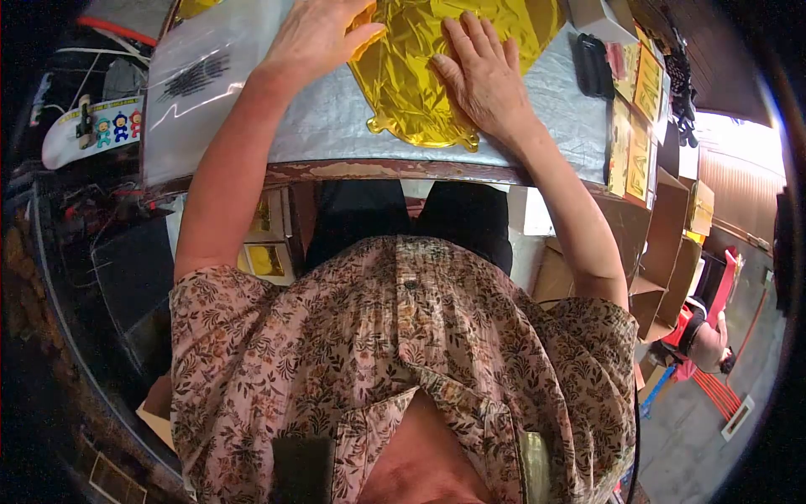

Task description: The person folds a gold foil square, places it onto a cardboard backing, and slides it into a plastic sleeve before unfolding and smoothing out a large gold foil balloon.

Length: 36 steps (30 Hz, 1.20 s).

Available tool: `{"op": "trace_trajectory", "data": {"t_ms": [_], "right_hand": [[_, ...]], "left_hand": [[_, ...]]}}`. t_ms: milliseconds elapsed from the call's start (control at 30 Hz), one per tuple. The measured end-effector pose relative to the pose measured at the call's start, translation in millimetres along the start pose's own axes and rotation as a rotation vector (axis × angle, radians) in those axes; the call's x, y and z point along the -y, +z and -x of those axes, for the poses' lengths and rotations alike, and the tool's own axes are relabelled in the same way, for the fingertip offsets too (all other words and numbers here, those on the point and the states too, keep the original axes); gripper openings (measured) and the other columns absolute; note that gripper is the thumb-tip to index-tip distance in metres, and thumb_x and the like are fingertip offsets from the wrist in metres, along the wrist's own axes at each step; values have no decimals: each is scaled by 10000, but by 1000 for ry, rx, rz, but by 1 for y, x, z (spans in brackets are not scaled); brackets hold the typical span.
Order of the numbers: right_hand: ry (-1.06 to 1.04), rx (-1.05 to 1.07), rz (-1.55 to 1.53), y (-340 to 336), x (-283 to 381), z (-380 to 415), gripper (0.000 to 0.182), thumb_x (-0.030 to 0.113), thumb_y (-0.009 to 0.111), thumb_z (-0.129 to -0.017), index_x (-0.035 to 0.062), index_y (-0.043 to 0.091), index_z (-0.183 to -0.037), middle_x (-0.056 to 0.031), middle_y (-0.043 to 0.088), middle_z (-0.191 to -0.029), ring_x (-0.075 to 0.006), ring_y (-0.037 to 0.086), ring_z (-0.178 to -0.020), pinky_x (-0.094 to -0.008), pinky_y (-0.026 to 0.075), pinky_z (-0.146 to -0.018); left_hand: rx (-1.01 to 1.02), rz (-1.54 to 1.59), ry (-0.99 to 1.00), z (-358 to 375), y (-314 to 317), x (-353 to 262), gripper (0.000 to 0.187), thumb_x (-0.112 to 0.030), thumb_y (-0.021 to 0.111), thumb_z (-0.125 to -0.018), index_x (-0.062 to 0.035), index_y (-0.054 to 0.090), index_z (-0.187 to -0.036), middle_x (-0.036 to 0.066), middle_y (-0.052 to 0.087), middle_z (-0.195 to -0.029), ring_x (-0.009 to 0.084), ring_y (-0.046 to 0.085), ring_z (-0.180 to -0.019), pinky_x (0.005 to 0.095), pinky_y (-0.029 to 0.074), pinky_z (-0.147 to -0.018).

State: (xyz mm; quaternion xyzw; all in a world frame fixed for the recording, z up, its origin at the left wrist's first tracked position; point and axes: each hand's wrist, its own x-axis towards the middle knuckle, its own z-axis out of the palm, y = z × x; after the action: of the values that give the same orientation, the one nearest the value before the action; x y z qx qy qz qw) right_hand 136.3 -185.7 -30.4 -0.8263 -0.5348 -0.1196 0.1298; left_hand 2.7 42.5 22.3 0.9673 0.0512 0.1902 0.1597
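Note:
A shiny gold foil piece (411, 92) lies crinkled on the silvery table cover (323, 126), its small tabs near the table's front edge. Flat on the foil's right part rests my right hand (483, 71), fingers spread. My left hand (323, 34) is at the foil's upper left edge, thumb stretched out over it and the other fingers partly cut off by the top of the frame. Neither hand visibly grips the foil.
Clear plastic with dark strips (197, 76) lies at the left. A black tray (594, 65) and printed boxes (640, 160) stand at the right. Open cardboard boxes (667, 244) are beyond the table. Another person (709, 336) is at the far right.

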Motion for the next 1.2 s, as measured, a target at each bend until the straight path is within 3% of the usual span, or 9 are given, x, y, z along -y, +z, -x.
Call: {"op": "trace_trajectory", "data": {"t_ms": [67, 133, 167, 500, 933, 1000, 1100, 1200], "right_hand": [[6, 1, -6, -2, 2, 0, 607, 462, 493, -1056, 86, 426, -1529, -207, 399, -1581, -388, 346, -1477, -556, 254, -1179], [0, -13, -12, -4, 4, 0, 609, 461, 493, -1056, 82, 425, -1528, -216, 397, -1581, -398, 345, -1476, -564, 251, -1179], [5, -2, -1, -4, 4, -1, 611, 455, 496, -1054, 75, 425, -1527, -226, 395, -1579, -405, 345, -1474, -570, 251, -1175], [21, 38, 25, -13, 12, -2, 618, 432, 519, -1046, 49, 428, -1522, -237, 404, -1571, -402, 358, -1456, -564, 259, -1148], [52, 77, -31, -14, 11, -2, 628, 430, 527, -1044, 55, 413, -1534, -232, 371, -1595, -419, 336, -1478, -589, 244, -1165], [54, 70, -36, -13, 11, -1, 628, 429, 530, -1043, 54, 415, -1533, -233, 371, -1595, -419, 338, -1478, -590, 246, -1163], [49, 62, -42, -12, 10, 0, 631, 428, 539, -1036, 47, 424, -1526, -241, 370, -1592, -426, 340, -1476, -606, 247, -1170], [63, 39, -70, -13, 12, 1, 639, 432, 547, -1030, 46, 425, -1525, -242, 361, -1597, -426, 338, -1476, -623, 239, -1181]], "left_hand": [[-56, -57, 62, 0, 6, 7, 471, -301, 708, -940, 33, 671, -1268, 196, 690, -1247, 351, 644, -1129, 440, 509, -983], [33, -83, 51, 2, 19, 20, 465, -357, 663, -978, -24, 656, -1302, 148, 627, -1388, 345, 578, -1262, 447, 463, -1071], [-142, -88, 123, 3, 39, 36, 419, -346, 696, -927, -43, 688, -1217, 81, 661, -1303, 304, 606, -1159, 462, 510, -941], [-44, -85, 25, 4, 31, 27, 467, -358, 685, -946, -36, 673, -1284, 88, 634, -1359, 290, 584, -1207, 479, 481, -986], [-69, -39, 27, 4, 23, 20, 428, -306, 720, -913, -13, 686, -1223, 99, 639, -1337, 311, 592, -1174, 462, 489, -957], [-1, 2, -18, 3, 15, 13, 436, -268, 712, -931, 11, 663, -1262, 174, 630, -1361, 367, 577, -1231, 461, 468, -1040], [-51, -3, 17, 2, 19, 17, 413, -283, 732, -903, -5, 682, -1204, 114, 641, -1329, 326, 585, -1193, 463, 484, -968], [-58, 9, 29, 3, 17, 16, 414, -270, 738, -897, 1, 675, -1203, 127, 640, -1325, 336, 584, -1196, 465, 483, -969]]}}
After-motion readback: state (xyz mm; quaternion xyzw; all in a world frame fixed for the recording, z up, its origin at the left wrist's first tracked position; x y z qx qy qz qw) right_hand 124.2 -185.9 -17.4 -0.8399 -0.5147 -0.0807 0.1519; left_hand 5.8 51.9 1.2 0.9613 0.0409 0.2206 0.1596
